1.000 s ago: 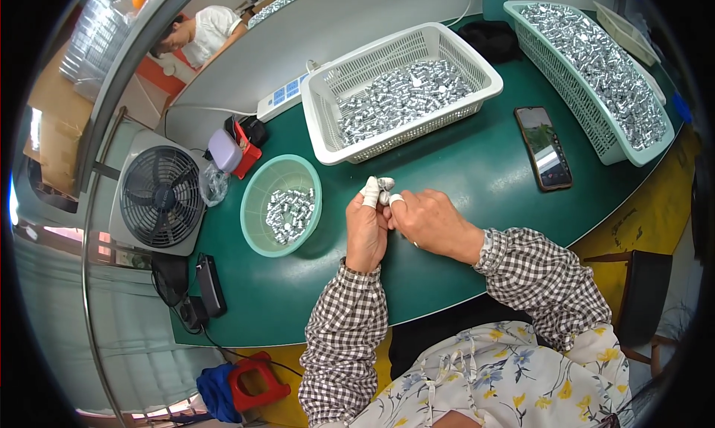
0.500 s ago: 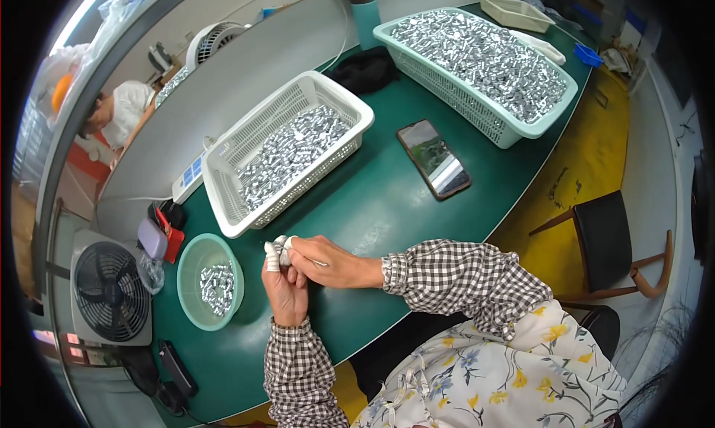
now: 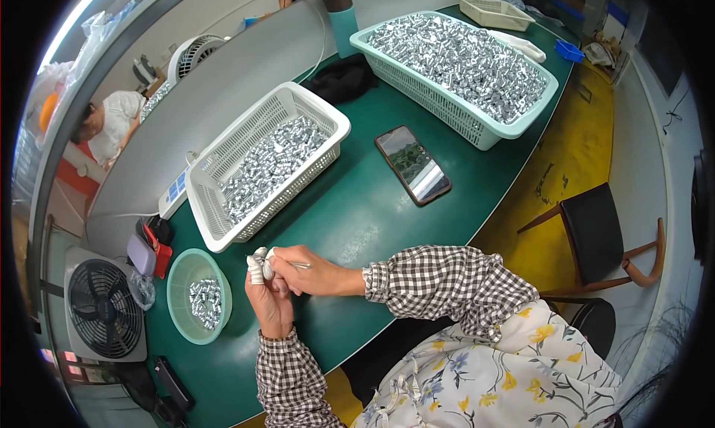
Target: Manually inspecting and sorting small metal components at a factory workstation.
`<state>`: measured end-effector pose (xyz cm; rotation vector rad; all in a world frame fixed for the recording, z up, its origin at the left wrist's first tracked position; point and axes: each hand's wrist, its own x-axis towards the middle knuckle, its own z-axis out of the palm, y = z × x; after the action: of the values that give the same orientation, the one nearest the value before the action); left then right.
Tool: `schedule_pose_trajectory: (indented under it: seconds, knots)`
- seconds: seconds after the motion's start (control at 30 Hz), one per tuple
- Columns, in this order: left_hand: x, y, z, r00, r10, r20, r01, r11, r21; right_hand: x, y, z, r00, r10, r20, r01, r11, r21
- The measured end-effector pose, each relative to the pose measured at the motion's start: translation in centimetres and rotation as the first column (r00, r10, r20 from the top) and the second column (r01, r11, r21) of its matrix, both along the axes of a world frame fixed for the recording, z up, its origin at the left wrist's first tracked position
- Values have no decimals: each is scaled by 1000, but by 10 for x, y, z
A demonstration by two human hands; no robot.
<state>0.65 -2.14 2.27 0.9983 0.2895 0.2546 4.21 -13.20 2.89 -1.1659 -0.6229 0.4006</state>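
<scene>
Right now your green tabletop carries, from biggest down, a pale green basket heaped with small silver metal pieces at the far right, then a white basket about half filled with the same pieces, then a round green bowl at your left holding only a small cluster of them. Judging by those heaps, most of the work looks left to do. A dark phone lies between the baskets. Your left hand is closed around a small silver piece, its fingertips wrapped in white, held just above the tabletop near the bowl. Your right hand pinches a thin metal tool against that piece.
</scene>
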Motion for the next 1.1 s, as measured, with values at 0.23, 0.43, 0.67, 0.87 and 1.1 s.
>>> schedule_pose_trajectory:
  seconds: [0.23,0.43,0.67,0.87,1.1]
  knots:
    - [-5,11,2,934,-342,103,348,936,-47,4,2,-4,973,103,-207,-88,993,82]
    - [-3,11,-3,978,-163,130,182,972,-146,-2,5,-8,999,-22,34,22,1000,-9]
    - [0,22,-14,989,-107,102,106,994,8,-5,6,-21,426,-9,905,576,774,-263]
    - [0,21,-16,992,-106,68,104,994,41,-7,8,-20,429,-35,903,579,777,-245]
    - [0,8,-10,993,-95,73,102,990,-98,0,4,-15,718,-151,679,355,919,-171]
